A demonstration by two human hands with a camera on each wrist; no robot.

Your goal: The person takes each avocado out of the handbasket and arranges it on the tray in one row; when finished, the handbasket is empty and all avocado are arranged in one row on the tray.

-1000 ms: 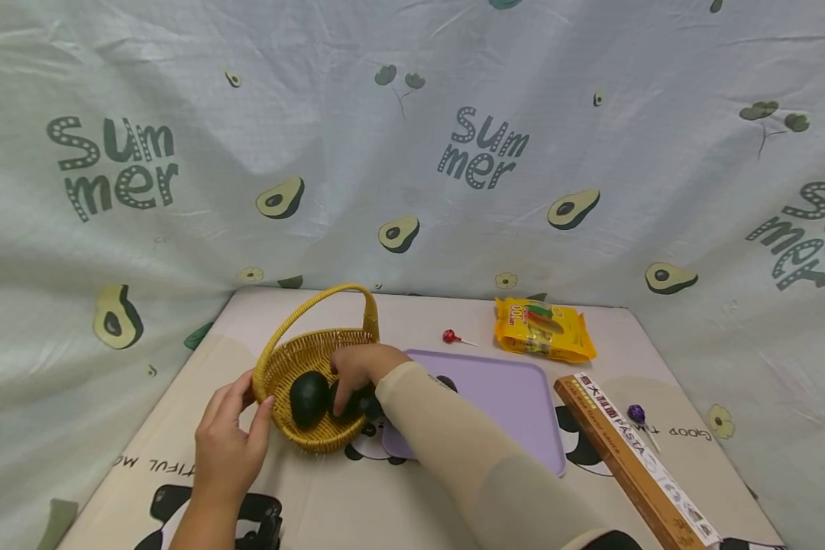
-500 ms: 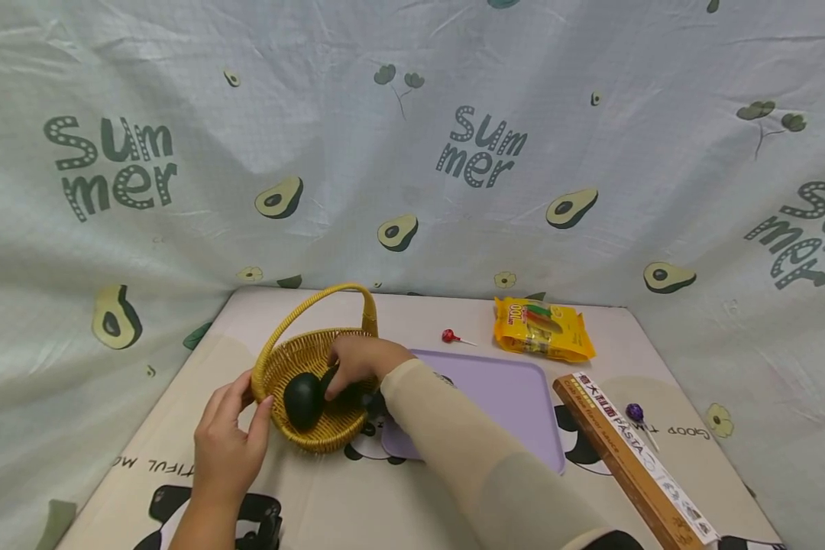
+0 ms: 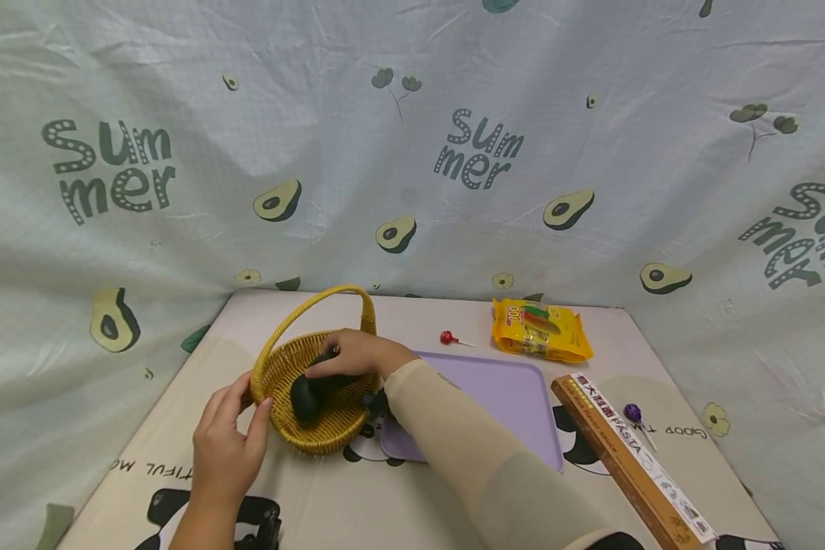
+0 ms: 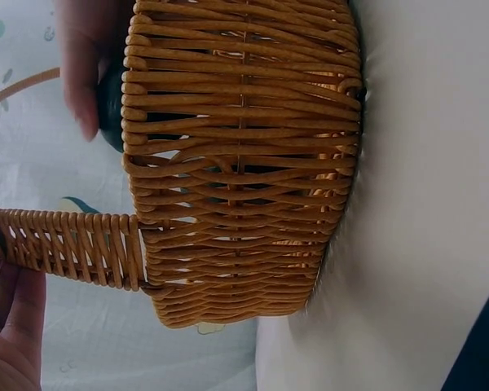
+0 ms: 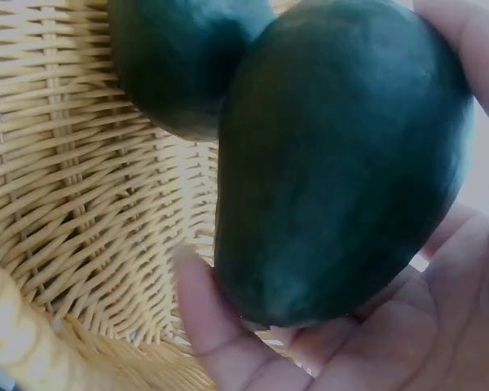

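My left hand [image 3: 230, 439] grips the base of the handle of a yellow wicker basket [image 3: 330, 441] on the table's left side. In the left wrist view its fingers wrap the woven handle [image 4: 73, 248] beside the basket wall [image 4: 244, 163]. Over the basket, my right hand [image 3: 364, 355] holds a dark green avocado [image 5: 342, 163], thumb and fingers around its sides. A second avocado [image 5: 179, 65] lies in the basket, behind the held one in the right wrist view. From the head, the right hand partly covers the held avocado.
A lilac tray [image 3: 495, 412] lies right of the basket, partly under the right sleeve [image 3: 481, 451]. Farther back are a red lollipop [image 3: 447, 337] and a yellow snack bag [image 3: 541, 330]. A long pasta box [image 3: 632, 458] and a purple lollipop [image 3: 632, 413] lie at the right.
The right hand has lifted the avocado up inside the basket and shifted slightly left and back, now overlapping the other avocado. The left hand keeps its place on the handle.
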